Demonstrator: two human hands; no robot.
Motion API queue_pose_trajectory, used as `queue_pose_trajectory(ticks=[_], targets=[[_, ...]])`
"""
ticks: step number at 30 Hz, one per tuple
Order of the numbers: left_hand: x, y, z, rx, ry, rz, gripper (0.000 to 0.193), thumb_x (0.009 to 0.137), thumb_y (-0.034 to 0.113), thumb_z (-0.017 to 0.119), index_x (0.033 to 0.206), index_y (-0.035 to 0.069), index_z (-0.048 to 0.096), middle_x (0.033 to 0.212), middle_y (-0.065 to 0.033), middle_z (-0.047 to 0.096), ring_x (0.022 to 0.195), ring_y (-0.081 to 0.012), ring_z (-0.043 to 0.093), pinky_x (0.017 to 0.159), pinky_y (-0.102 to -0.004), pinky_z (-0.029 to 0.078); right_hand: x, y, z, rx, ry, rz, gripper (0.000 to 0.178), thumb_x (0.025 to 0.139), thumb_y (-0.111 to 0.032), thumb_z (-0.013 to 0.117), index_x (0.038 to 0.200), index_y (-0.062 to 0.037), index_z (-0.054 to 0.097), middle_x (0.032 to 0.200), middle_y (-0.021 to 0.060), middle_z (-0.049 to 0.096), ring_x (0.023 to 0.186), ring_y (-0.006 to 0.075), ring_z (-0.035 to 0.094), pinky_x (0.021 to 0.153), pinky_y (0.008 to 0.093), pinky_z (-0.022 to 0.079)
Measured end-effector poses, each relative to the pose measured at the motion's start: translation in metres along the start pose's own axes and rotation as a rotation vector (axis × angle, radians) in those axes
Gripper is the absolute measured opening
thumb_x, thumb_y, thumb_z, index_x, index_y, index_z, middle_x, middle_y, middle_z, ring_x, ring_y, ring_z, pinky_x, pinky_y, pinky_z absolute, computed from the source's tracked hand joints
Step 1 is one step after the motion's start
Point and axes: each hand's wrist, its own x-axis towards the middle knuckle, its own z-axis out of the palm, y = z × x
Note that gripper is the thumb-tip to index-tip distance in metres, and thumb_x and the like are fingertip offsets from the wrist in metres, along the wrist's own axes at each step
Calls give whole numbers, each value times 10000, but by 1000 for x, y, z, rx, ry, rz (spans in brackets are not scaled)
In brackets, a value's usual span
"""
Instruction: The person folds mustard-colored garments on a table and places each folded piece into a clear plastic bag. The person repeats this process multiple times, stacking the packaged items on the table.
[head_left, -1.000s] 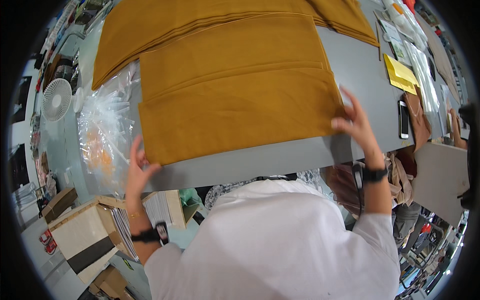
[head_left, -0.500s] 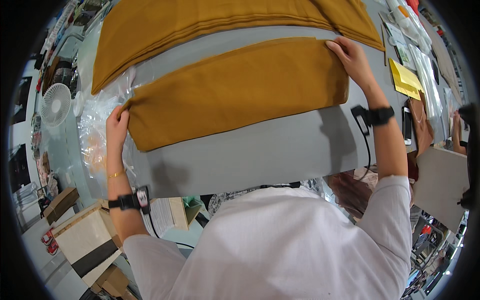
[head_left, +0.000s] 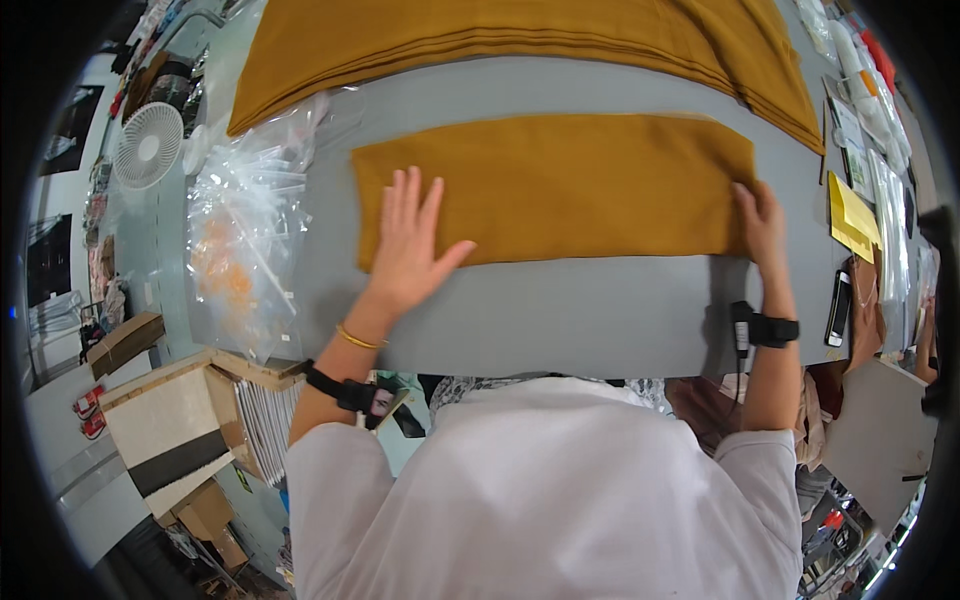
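Note:
A folded mustard-brown cloth [head_left: 590,185] lies as a long band across the grey table [head_left: 560,315]. Fingers spread, my left hand [head_left: 408,250] is over the cloth's left part, its fingertips against the fabric and the thumb near the front edge. At the other end, the fingers of my right hand [head_left: 765,225] close on the cloth's right edge, partly hidden behind the hand. Beyond it, a larger layered pile of the same mustard cloth [head_left: 500,30] runs along the far side.
Clear plastic bags [head_left: 250,240] are heaped on the table's left. Along the right lie a yellow paper [head_left: 850,220], a phone [head_left: 839,308] and plastic packages [head_left: 890,200]. A white fan [head_left: 148,145] stands at the far left. An open wooden box [head_left: 170,420] is at the lower left.
The cloth has come down from between my hands and lies flatter on the table. My left hand let go of its left corner and spread over it; my right hand slid nearer along the right edge.

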Motion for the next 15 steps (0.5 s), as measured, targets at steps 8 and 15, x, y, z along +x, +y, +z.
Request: queue_pose_trajectory(ticks=[8,15], targets=[[1,27,-10,-1174,210,-382,447,1148,312,513,1413,-44,565,1312,-154,664,1152,-242,693,930,-344,609,-35,-121,-7,558,-40,39,616,1009,-217,754,1529,-2,502,1321,85,700,1261,168,649,1056,313,515],[17,6,-16,-1388,-4,-653,429,1125,284,556,1393,-51,551,1258,-153,701,1060,-202,717,903,-340,608,-67,-237,170,317,-620,-180,521,1016,-299,744,1384,2,531,947,94,676,853,235,643,798,335,540]])
